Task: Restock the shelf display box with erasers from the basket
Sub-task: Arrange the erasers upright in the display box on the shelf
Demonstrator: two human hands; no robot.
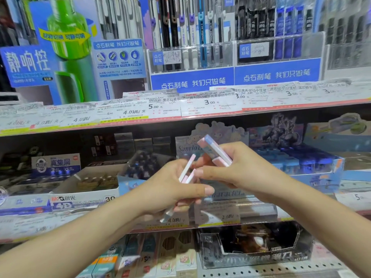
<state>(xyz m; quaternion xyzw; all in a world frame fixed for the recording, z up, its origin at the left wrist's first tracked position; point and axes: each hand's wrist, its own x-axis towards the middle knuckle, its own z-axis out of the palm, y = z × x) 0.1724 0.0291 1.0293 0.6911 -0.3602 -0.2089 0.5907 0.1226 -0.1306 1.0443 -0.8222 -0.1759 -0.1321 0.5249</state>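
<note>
Holding pink-and-blue erasers tilted up to the far left, the right hand pinches its stack while the left hand grips thinner ones, both raised just near of the Sanrio display box, right hand nearer.

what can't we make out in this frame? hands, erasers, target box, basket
- Basket: not in the head view at all.
- Display box: only its Sanrio header card shows; both hands cover the tray, so fill level is unknown.
- Erasers: left hand and right hand each hold pink-white erasers; fingers and motion blur hide the count.
- Price tags: blurred, mostly unreadable.
</note>
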